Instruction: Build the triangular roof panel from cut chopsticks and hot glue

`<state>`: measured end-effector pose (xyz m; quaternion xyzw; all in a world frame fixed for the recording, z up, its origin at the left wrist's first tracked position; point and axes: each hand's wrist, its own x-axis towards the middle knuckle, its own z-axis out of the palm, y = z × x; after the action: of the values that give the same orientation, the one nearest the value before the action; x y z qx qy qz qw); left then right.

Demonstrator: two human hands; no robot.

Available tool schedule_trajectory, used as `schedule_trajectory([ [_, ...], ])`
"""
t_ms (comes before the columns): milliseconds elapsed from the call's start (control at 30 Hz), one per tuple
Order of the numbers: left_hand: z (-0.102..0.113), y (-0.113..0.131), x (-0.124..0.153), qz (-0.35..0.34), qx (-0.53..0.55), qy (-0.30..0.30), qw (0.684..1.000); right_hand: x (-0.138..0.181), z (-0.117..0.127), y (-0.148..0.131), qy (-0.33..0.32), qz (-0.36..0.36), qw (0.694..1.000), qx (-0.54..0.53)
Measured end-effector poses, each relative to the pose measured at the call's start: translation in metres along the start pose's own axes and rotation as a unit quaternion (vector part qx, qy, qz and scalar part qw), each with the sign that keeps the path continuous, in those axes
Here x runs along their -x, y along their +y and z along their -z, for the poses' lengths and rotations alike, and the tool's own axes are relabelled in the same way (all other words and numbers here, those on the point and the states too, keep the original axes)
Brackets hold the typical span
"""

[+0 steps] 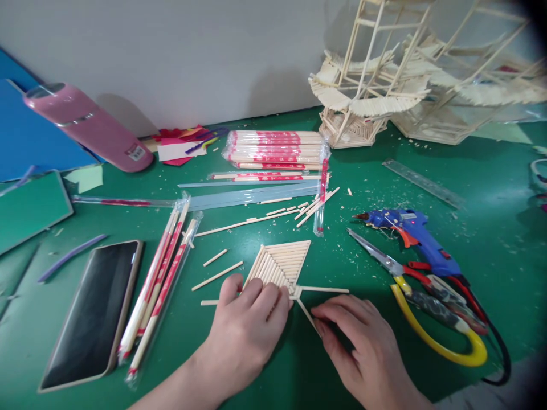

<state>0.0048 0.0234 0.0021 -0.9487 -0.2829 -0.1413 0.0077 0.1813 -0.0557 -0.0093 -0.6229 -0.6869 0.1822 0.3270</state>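
Note:
A flat panel of glued wooden sticks (285,261) lies on the green mat (256,364) near the front edge. My left hand (248,327) rests on the panel's near end, fingers flat and pressing it down. My right hand (361,347) lies just to the right, fingers curled, its fingertips touching a thin wooden stick (308,314) that slants out from the panel's corner. Another stick (325,290) runs sideways from that corner.
A blue glue gun (410,233) and yellow-handled scissors (427,307) lie to the right. A phone (96,313) and wrapped chopsticks (160,285) lie left. A chopstick pack (276,149), pink bottle (92,128), ruler (421,182) and stick-built models (384,80) stand behind.

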Motion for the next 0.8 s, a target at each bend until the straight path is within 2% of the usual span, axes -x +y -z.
schedule_trajectory([
  [800, -0.0024, 0.0006, 0.0024, 0.015, -0.013, -0.016, 1.0, 0.0013, -0.0013, 0.0016, -0.007, -0.01, 1.0, -0.007],
])
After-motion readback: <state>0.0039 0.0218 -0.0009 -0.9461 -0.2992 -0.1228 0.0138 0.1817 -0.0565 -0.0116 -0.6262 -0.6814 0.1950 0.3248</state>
